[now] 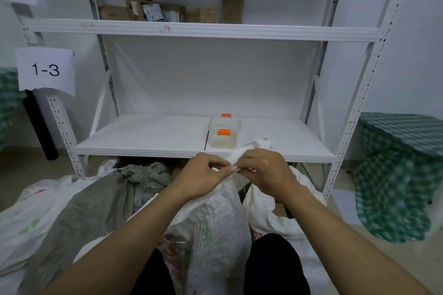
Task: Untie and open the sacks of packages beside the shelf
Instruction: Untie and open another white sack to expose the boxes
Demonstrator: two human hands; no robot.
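Knot-picking at the bunched neck point(236, 166) of the white sack point(215, 223), upright between the knees and just in front of the shelf point(143, 151). Pinched from both sides: by the left hand point(203, 175), fingers curled tight on the tie, and by the right hand point(266, 170), fingers closed on the same spot, tips nearly touching. Cannot make out the cord itself under the fingertips.

Likely to jam if pulled by the wrong strand, cinching the knot instead of loosening it. Could fray or tear the woven cloth if yanked hard. Might slump forward and spill packages once opened, with little bracing it but the knees. Tied shut as well, by the look of it: the grey sack point(96, 211) on the left, leaning against the white one.
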